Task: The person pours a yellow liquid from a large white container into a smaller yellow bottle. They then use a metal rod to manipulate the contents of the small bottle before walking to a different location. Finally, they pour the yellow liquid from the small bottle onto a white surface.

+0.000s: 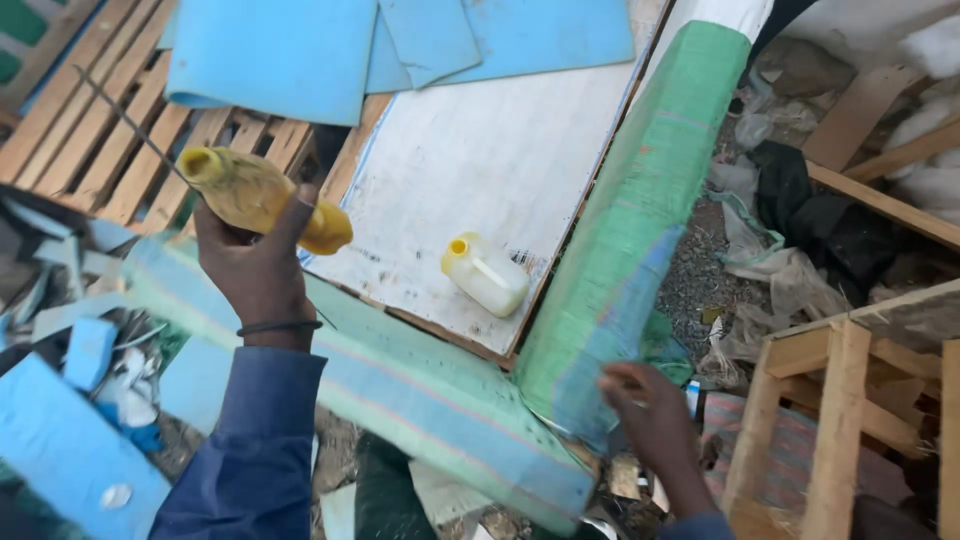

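Observation:
My left hand (255, 265) is raised and shut on a yellow-handled tool (262, 198) with a thin metal shaft (125, 118) pointing up to the left. My right hand (648, 415) is lower right, blurred, pinching the lower edge of a padded piece wrapped in green and blue woven cloth (640, 215). A second cloth-wrapped padded piece (400, 380) runs diagonally below my left hand. Between them lies a white board (480, 150) with a small yellowish plastic jerrycan (487, 273) lying on its side.
Blue foam sheets (300, 50) lie across the top over a wooden slatted pallet (80, 140). Blue foam scraps (70, 440) pile at the lower left. A bare wooden frame (850, 400) stands at the lower right, with gravel, rags and debris (790, 230) beside it.

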